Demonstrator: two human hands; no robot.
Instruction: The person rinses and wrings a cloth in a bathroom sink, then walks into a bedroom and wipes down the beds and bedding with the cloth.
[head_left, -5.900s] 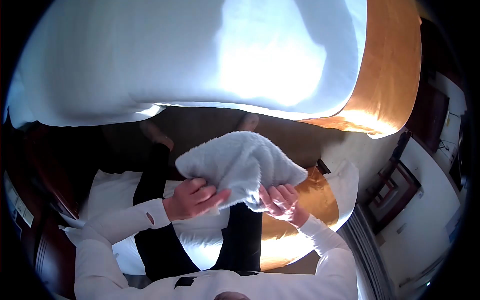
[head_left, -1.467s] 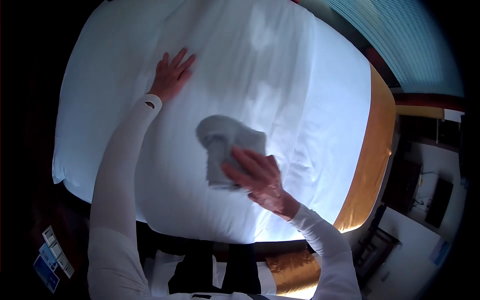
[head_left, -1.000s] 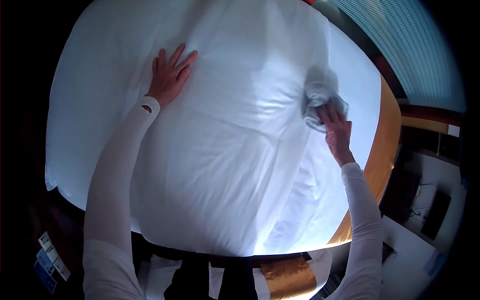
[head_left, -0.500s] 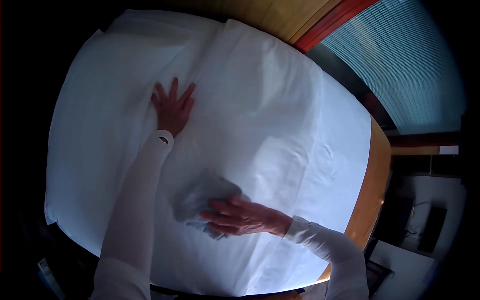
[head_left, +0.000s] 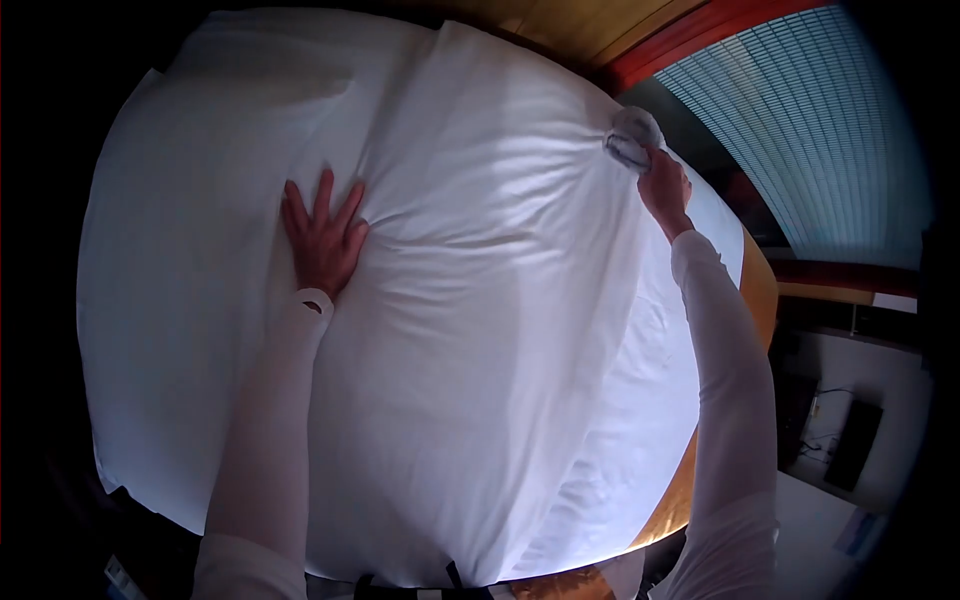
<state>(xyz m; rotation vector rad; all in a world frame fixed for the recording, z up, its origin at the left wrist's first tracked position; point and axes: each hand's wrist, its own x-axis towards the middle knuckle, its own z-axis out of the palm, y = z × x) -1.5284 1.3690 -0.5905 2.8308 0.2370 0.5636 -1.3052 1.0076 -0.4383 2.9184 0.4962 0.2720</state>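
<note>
A white sheet (head_left: 430, 400) covers the broad bed-like surface before me. My left hand (head_left: 325, 243) lies flat on it, left of the middle, with its fingers spread. At the far right edge, my right hand (head_left: 666, 190) is closed around a bunched grey cloth (head_left: 636, 130), which presses on the sheet. Creases run through the sheet between my two hands. Part of the cloth is hidden by my right fingers.
A bluish blind or screen (head_left: 790, 130) in a red frame (head_left: 690, 40) stands beyond the far right edge. Orange-brown fabric (head_left: 762, 290) shows along the right side. A dark device with cables (head_left: 853, 443) is farther right.
My right hand has swept the grey cloth from the near middle to the far right edge. New creases have formed in the sheet. My left hand stays flat, slightly shifted in view.
</note>
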